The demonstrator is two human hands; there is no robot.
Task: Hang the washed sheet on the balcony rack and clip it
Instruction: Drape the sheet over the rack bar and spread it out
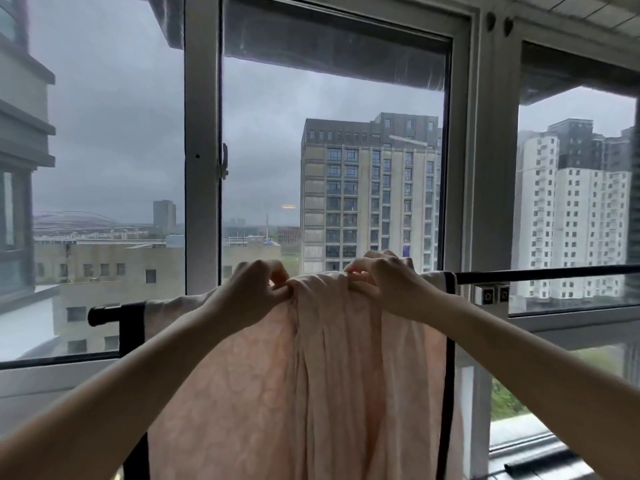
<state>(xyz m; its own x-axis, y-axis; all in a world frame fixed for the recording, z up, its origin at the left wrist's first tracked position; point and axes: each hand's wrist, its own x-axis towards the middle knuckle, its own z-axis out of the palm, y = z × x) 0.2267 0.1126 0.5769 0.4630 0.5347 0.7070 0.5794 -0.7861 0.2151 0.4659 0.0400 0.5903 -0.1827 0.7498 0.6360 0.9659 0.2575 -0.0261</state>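
Over the black rack bar (540, 273), against the window (332, 174): pink sheet (311, 375) draped, hung bunched mid-bar. Pinched at its top fold by left hand (252, 292) and right hand (381, 278), probably to spread it flat. No clip seen yet

a glazed balcony of a high-rise flat: tall sliding windows (204, 150) in pale metal frames fill the frame, with apartment towers (370, 192) at centre and right and low roofs at lower left far below. a black drying rack (540, 273) carrying a pink sheet (329, 375) crosses the lower half.
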